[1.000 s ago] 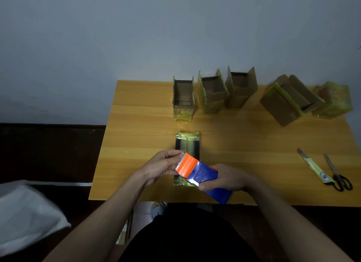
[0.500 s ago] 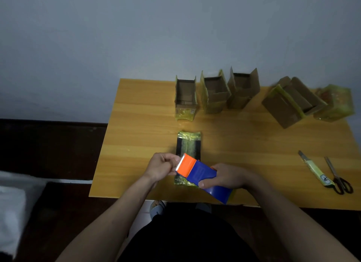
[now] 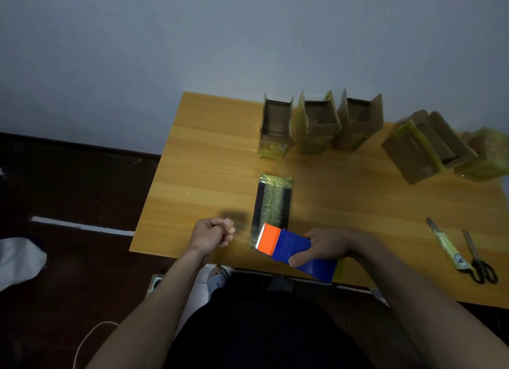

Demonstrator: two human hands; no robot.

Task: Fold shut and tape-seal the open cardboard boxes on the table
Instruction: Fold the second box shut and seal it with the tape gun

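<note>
The left hand (image 3: 213, 232) has pulled away fisted, seemingly drawing tape, while the right hand (image 3: 325, 246) grips the tape dispenser (image 3: 286, 244) over the dark box (image 3: 272, 203); next, press tape down.

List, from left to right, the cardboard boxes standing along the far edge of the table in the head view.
Narrow open box → open box with yellow-taped flaps → open box with raised brown flaps → tilted brown box with a yellow band → box wrapped in yellow tape.
</note>
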